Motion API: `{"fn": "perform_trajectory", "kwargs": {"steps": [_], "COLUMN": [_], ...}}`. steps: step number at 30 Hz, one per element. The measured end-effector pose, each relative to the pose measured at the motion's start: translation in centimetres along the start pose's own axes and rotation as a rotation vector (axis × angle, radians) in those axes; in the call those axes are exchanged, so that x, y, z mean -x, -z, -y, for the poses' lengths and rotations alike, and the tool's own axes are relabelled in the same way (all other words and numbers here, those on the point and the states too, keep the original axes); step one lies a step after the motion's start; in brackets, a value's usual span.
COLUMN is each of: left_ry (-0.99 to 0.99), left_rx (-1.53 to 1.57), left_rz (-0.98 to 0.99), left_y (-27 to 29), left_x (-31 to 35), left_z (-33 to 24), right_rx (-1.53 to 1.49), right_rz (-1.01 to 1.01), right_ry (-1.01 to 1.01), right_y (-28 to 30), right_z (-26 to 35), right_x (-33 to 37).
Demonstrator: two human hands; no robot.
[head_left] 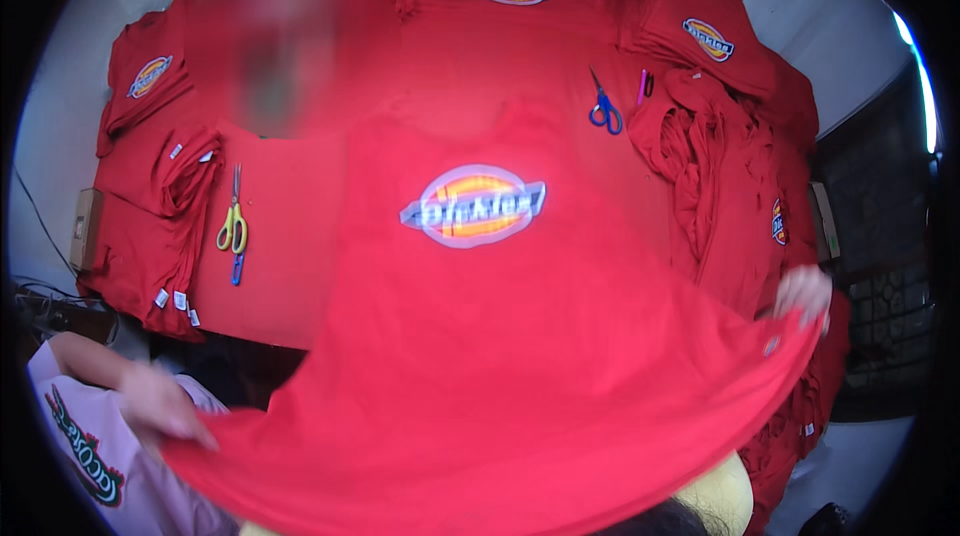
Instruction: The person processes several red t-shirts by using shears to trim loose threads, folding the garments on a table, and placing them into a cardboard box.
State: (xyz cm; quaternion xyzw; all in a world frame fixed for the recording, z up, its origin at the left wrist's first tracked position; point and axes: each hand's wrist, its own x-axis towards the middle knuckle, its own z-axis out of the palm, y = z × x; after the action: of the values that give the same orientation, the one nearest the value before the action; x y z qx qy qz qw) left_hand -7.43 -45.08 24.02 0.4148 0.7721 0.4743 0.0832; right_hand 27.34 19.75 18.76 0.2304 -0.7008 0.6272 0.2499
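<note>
One red shirt [500, 356] spans the lower centre, print side up. Left hand [165, 406], motion-blurred, is closed at its lower-left hem corner; right hand [803, 294] has fingers folded over the opposite corner, right side of frame. Cloth stretches between both grips, upper part over the red table [280, 266]. Yellow-handled scissors [235, 218] lie left of it, blue-handled scissors [604, 106] upper right. Red garment pile [700, 166] crowds the right; lavender-shirted person [150, 481] sits close by the left hand.
</note>
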Motion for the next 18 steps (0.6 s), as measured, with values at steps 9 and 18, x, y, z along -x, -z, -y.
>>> {"fn": "perform_trajectory", "kwargs": {"steps": [9, 18], "left_ry": [0.086, 0.444], "left_rx": [-0.670, -0.852], "left_rz": [0.041, 0.215], "left_y": [-15.1, -18.9], "left_x": [-21.9, -9.4], "left_z": [8.8, 22.0], "right_rx": [1.021, 1.235], "right_rz": [-0.101, -0.098], "right_ry": [-0.525, -0.656], "right_y": [-8.1, -15.8], "right_z": [-21.3, -22.8], "right_x": [-15.7, 5.2]}}
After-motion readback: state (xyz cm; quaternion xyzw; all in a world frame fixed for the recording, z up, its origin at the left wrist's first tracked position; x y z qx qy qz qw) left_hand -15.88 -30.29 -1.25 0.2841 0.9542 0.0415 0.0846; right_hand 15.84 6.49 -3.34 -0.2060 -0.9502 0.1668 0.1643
